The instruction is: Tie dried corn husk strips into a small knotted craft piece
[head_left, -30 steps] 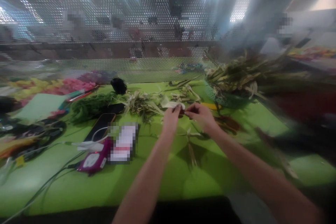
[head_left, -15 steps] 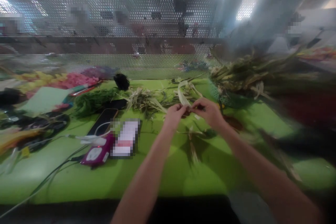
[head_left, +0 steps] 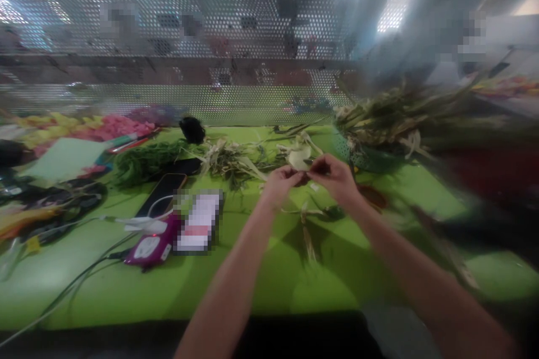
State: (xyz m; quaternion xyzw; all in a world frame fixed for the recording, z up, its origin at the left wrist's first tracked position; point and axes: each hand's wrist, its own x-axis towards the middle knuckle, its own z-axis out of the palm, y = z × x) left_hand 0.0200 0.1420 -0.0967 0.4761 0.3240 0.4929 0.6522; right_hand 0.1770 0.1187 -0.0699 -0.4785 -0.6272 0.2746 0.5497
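Observation:
My left hand [head_left: 283, 183] and my right hand [head_left: 336, 175] meet fingertip to fingertip above the green table [head_left: 290, 283]. Both are closed in a pinch on a pale dried husk strip [head_left: 298, 158], whose broad part rises just beyond the fingers. Its lower end is hidden by my fingertips. Behind and left of my left hand lies a heap of dried husks [head_left: 229, 158]. A thin tied husk piece [head_left: 307, 230] rests below my hands, partly in their shadow.
A green basket [head_left: 346, 145] piled with dried stalks [head_left: 391, 112] stands at right. Left are a lit phone [head_left: 199, 221], a dark phone [head_left: 162, 196], a purple power bank [head_left: 154, 245] with cables, green netting [head_left: 141, 164] and pink ruffled material [head_left: 130, 128]. A perforated metal screen [head_left: 252, 104] stands behind.
The husk strip, which stood up in a tall curve, now looks shorter and broader, folded down closer to my fingers. My hands stay almost in place, still pinching.

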